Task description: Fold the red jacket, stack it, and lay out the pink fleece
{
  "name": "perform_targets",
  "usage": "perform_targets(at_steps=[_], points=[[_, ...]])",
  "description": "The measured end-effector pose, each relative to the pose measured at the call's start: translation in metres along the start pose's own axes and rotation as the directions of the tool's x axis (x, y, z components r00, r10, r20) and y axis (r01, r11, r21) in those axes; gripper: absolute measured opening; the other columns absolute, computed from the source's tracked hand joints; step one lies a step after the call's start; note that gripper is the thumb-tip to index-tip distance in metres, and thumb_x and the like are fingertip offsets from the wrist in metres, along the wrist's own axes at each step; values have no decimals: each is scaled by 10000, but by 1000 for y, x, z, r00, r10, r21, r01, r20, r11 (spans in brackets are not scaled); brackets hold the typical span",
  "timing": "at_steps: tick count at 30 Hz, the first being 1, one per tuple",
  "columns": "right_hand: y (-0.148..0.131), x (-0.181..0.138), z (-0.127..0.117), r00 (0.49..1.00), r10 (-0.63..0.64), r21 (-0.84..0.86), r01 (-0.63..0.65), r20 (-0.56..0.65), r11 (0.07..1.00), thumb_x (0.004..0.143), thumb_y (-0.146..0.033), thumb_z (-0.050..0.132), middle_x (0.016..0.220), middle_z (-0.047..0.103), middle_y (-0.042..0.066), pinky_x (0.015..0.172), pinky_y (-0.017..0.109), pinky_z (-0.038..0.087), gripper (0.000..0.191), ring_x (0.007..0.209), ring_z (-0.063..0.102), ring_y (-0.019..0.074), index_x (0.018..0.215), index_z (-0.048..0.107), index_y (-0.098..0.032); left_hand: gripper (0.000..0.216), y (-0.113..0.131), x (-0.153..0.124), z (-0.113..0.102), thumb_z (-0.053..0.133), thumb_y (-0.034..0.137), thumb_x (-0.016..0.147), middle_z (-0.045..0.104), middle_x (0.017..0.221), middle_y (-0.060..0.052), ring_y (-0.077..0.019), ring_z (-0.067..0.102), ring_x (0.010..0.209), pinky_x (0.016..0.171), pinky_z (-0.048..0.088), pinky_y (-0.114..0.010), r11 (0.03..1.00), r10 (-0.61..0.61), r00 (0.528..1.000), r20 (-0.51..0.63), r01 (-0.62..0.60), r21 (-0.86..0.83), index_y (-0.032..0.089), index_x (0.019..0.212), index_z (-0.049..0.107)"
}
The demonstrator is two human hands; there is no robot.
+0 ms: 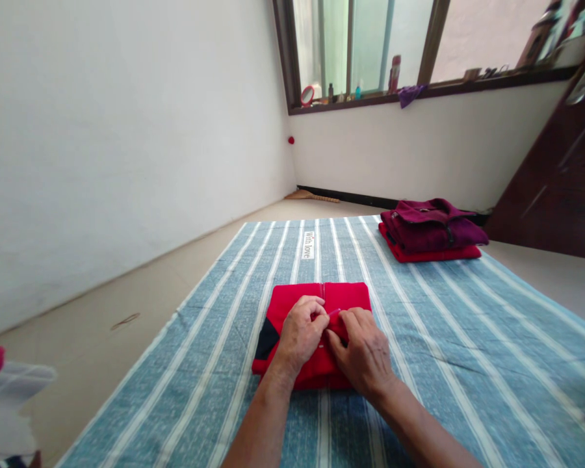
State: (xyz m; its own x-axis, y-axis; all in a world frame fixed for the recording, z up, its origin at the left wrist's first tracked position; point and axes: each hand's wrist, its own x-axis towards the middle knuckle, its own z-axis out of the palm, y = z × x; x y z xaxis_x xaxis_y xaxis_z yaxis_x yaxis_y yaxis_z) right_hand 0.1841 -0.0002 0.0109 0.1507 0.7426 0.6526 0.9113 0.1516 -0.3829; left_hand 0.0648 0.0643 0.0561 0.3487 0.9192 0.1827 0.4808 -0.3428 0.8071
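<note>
A folded red garment (292,296) with a dark patch at its left side lies on the striped cloth in front of me. A seam or zip line runs down its middle from the far edge. My left hand (302,331) rests over its middle with thumb and fingers pinched together. Close on the right, my right hand (363,344) has its fingers bent and pinches the garment's fabric. Between the fingertips of both hands shows a thin pink strip (334,313), too small to name. What lies under the fingers is partly hidden.
A blue-and-white striped cloth (199,364) covers the table. At its far right, a folded maroon garment (433,224) lies on a folded red one (404,255). Small bottles and a round mirror (307,95) stand on the windowsill. A dark door (556,175) is at right.
</note>
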Motion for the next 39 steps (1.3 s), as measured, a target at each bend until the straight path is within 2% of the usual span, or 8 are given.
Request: perform_targets(at_steps=[9,14,19,27,39], points=[[0,-1,1,999,-54,-21,54,-10,998,929,-259,502,742,553,42,668,300,344,204,734,477,193,738,540,-202,177,1,-1,1,532,141,719,675,1002,-60,-191,630,979,950,448,-318,999,-26,999,-25,26,-19,195,559,586],[0,-1,1,992,-116,-66,114,-41,991,942,-196,473,715,534,39,629,296,315,246,697,451,183,707,545,-198,174,1,-1,1,537,143,725,675,994,-57,-185,632,959,927,464,-325,1000,-17,999,-33,16,-20,194,569,595],[-1,-1,-2,982,-188,-124,183,-34,975,942,-109,429,700,530,42,609,304,301,274,677,438,181,715,556,-195,198,1,-1,3,586,233,763,667,962,-57,-185,631,942,923,464,-341,999,28,998,-53,-27,26,191,571,565],[-2,-3,-2,981,-196,-139,192,-14,972,931,-113,461,711,530,46,612,313,295,247,688,436,188,722,567,-191,188,1,0,6,582,101,712,664,917,-47,-171,632,915,887,467,-321,997,36,995,-90,-29,77,193,564,512],[-5,-2,-2,990,-138,-43,138,-12,990,924,-189,484,719,530,41,665,313,329,237,722,458,184,706,574,-190,202,-1,-3,10,525,-2,686,611,830,-10,-155,597,850,837,478,-312,979,112,990,-88,-95,179,198,664,516]])
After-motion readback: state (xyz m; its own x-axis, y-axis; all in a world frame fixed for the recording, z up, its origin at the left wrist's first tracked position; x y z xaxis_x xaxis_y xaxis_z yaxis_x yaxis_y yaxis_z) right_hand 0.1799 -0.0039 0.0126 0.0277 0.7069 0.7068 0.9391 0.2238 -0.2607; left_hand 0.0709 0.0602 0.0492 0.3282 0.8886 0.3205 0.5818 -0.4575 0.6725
